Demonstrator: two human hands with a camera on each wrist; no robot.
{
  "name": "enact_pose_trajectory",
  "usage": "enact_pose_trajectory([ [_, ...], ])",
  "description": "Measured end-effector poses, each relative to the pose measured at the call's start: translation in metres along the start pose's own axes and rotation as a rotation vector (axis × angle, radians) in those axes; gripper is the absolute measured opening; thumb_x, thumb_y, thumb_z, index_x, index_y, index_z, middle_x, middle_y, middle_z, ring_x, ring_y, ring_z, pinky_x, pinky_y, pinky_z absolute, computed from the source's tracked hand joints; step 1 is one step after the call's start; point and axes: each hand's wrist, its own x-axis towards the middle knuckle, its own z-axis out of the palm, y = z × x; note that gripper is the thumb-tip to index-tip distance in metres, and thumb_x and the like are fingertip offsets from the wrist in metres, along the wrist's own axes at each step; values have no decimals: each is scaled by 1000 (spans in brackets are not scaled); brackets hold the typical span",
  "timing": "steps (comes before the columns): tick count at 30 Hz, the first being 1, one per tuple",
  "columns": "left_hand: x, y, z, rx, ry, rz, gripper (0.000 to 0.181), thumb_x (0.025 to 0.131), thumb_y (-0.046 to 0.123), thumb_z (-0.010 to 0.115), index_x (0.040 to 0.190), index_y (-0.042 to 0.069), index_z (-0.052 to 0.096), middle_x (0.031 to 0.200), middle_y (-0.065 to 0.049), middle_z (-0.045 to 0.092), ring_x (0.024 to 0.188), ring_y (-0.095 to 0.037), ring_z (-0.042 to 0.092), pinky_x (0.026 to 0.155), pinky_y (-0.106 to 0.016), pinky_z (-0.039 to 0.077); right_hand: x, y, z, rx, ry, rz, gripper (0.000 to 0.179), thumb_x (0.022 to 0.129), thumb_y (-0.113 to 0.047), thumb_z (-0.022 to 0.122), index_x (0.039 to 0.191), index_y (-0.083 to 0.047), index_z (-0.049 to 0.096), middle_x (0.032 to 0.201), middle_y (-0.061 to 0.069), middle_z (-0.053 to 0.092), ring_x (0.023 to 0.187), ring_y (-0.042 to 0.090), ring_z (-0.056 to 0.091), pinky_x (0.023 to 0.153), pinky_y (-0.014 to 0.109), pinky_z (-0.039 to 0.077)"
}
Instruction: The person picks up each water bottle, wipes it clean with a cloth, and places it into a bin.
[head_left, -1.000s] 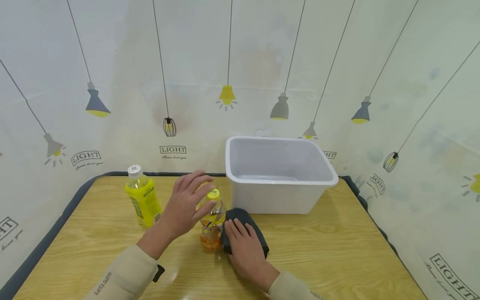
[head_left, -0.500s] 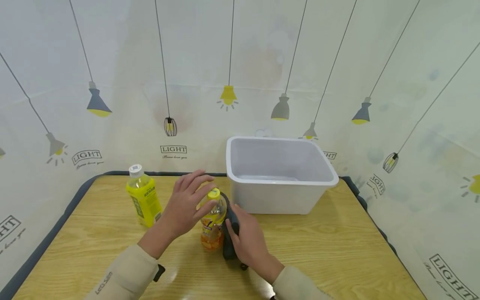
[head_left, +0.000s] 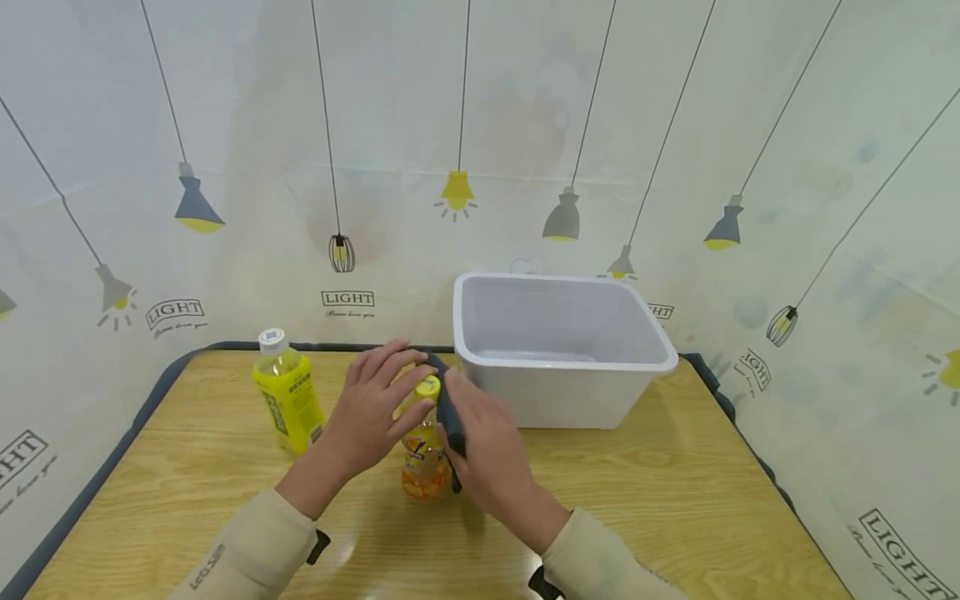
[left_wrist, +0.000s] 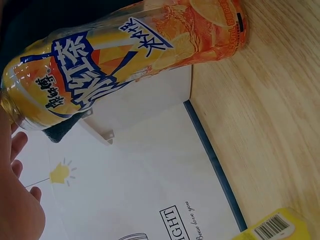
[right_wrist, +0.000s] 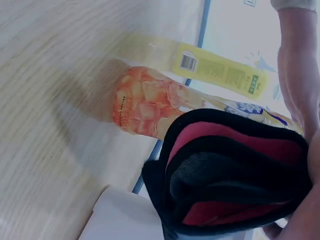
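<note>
A clear iced tea bottle (head_left: 424, 467) with a yellow cap and a little orange liquid at its base stands upright on the table. My left hand (head_left: 373, 407) holds it near the cap, thumb in front and index finger behind, the other fingers spread loosely. Its printed label faces the left wrist camera. My right hand (head_left: 495, 450) grips a dark folded fabric item (head_left: 450, 408) raised right beside the bottle. In the right wrist view this fabric item (right_wrist: 212, 175) gapes in layers with black edging and red lining; I cannot tell its kind.
A bottle of yellow-green drink (head_left: 288, 400) with a white cap stands left of my left hand. Behind my right hand is a white plastic bin (head_left: 547, 392). The wooden table (head_left: 660, 517) meets a lamp-print wall covering (head_left: 405, 250) along a dark edge.
My right hand has gone from lying flat on the fabric item to gripping it, tilting it up and lifting it beside the bottle's top. The left hand stays at the bottle.
</note>
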Motion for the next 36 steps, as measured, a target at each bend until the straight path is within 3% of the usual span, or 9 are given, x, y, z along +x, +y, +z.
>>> enact_pose_trajectory([
  [8, 0, 1, 0, 1, -1, -8, 49, 100, 52, 42, 124, 16, 64, 134, -5, 57, 138, -26, 38, 113, -47, 28, -10, -2, 2, -174, -48, -36, 83, 80, -18, 78, 149, -1, 35, 150, 10, 46, 136, 21, 49, 104, 38, 47],
  [19, -1, 1, 2, -2, 36, 4, 60, 102, 56, 30, 121, 12, 65, 130, -6, 59, 137, -28, 40, 110, -48, 29, -28, 5, 13, -199, -91, 27, 84, 80, -22, 78, 148, 1, 35, 145, 11, 52, 132, 21, 52, 103, 37, 47],
  [22, -1, 1, 3, -2, 50, 13, 59, 102, 56, 31, 121, 12, 66, 130, -6, 59, 136, -29, 40, 110, -49, 29, -38, 8, 19, -245, -205, 67, 87, 81, -27, 78, 150, -2, 32, 148, 9, 49, 134, 20, 50, 105, 36, 45],
  [27, -1, 1, 4, 0, 60, 22, 56, 102, 54, 34, 121, 12, 65, 130, -7, 59, 136, -30, 41, 109, -50, 30, -55, 8, 29, -287, -478, 102, 82, 87, -35, 72, 152, -6, 31, 155, 5, 41, 141, 18, 42, 111, 38, 39],
  [36, 0, 1, 3, 9, 48, 19, 55, 102, 54, 34, 121, 13, 65, 132, -7, 58, 137, -29, 40, 109, -51, 30, -71, 14, 41, -369, -756, 93, 75, 91, -44, 65, 152, -16, 33, 158, -1, 35, 148, 18, 30, 118, 45, 29],
])
